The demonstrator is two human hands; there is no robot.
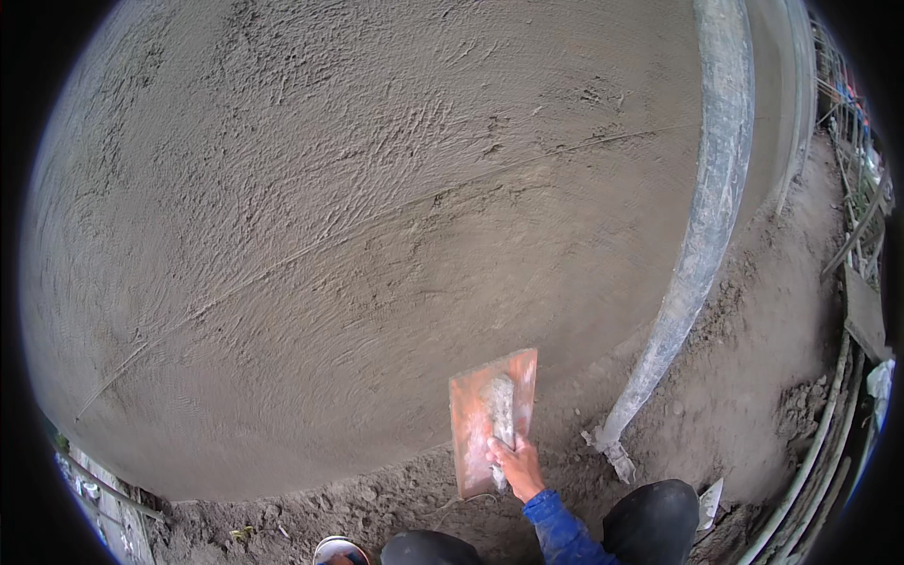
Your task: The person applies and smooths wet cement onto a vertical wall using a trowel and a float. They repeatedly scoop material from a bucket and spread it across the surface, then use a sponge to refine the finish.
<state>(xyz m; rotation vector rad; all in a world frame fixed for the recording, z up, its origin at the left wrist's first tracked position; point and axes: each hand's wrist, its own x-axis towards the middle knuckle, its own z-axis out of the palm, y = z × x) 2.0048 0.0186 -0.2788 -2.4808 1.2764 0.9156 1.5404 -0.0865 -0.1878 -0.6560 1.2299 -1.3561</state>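
Note:
My right hand [518,468], in a blue sleeve [563,529], is closed around the lower end of the pale, mortar-crusted handle of an orange plastering float [468,414]. The float stands tilted upright at the foot of a grey mortar-coated wall [311,311], handle side toward me. Whether its far face touches the wall cannot be made out. My left hand cannot be made out in this view. Below the float lies loose, crumbly soil [395,490].
A grey, mortar-smeared pole [702,235] runs down to the ground at right. My dark-clad knees [652,523] are at the lower edge. A white-rimmed round container [327,546] is cut off there. Long poles [810,443] and a board [863,311] lie along the right.

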